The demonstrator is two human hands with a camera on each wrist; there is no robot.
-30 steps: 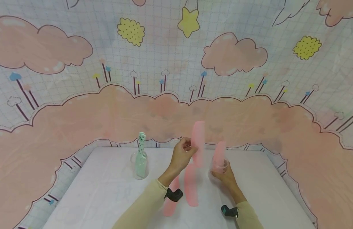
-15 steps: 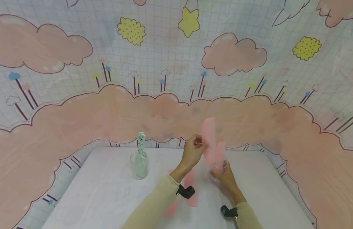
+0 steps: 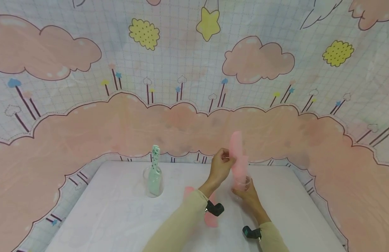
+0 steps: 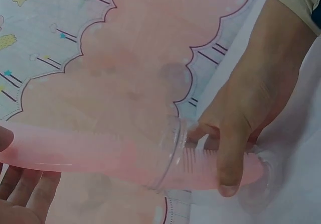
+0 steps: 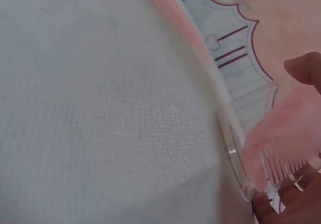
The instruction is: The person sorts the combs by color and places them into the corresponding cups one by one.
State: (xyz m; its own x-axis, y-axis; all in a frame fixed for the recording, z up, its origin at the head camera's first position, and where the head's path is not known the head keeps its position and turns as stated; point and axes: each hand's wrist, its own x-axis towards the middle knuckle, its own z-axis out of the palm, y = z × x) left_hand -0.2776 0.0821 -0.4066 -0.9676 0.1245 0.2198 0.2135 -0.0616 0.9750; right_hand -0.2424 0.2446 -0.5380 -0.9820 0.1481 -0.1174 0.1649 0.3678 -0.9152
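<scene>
While the left hand (image 3: 220, 168) pinches one pink comb (image 3: 235, 145), the right hand (image 3: 250, 196) grips a transparent cup (image 4: 174, 148); a second pink comb (image 3: 244, 165) stands inside.

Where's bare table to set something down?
Free: right of the right hand, to the edge of the table; left of the left cup; between that cup and the left sleeve. Crowded: at the right cup, both hands; by the left wrist, two pink combs.
</scene>
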